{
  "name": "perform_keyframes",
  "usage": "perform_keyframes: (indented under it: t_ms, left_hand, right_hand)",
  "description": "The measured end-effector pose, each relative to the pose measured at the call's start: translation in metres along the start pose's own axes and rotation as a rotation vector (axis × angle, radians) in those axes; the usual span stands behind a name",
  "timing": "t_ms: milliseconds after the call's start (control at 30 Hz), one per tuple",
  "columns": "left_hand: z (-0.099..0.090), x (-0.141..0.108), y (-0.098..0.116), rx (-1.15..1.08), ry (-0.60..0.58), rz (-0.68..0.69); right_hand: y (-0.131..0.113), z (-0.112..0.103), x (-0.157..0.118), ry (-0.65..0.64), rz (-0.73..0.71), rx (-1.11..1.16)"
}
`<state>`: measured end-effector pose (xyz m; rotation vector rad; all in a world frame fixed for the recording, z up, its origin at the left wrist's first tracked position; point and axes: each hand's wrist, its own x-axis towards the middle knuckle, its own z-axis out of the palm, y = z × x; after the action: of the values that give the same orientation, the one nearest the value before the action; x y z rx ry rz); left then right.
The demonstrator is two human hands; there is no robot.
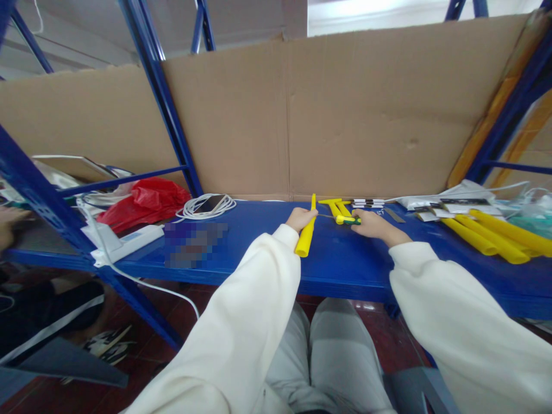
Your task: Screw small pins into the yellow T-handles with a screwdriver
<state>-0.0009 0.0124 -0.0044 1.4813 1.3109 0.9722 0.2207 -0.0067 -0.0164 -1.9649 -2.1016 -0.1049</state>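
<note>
Behind the table's (345,259) front edge, left hand (302,219) fingers pinch a yellow tube (306,236), right hand (371,225) fingers a screwdriver (347,220); overpressed, it could slip (shaft pointing leftward).

From above the lap (340,345), the head camera looks forward and down at the nearby blue shelf (349,261).

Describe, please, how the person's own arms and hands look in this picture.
The left sleeve and right sleeve are long, loose and off-white, with no visible markings, narrowing to cuffs of the same colour. The left hand and right hand are bare, without gloves.
</note>
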Motion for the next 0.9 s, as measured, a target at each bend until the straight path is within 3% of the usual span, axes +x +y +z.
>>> perform_keyframes:
  t_ms: [267,900]
  left_hand:
    - [0.0001,-0.0049,0.0026,-0.001,-0.021,-0.032]
    - [-0.0002,-0.0058,-0.0007,0.029,-0.059,-0.029]
  right_hand:
    - [0.0046,0.0033,0.0016,0.013,-0.022,-0.073]
    - [0.0004,-0.0002,0.0000,-0.017,-0.032,-0.005]
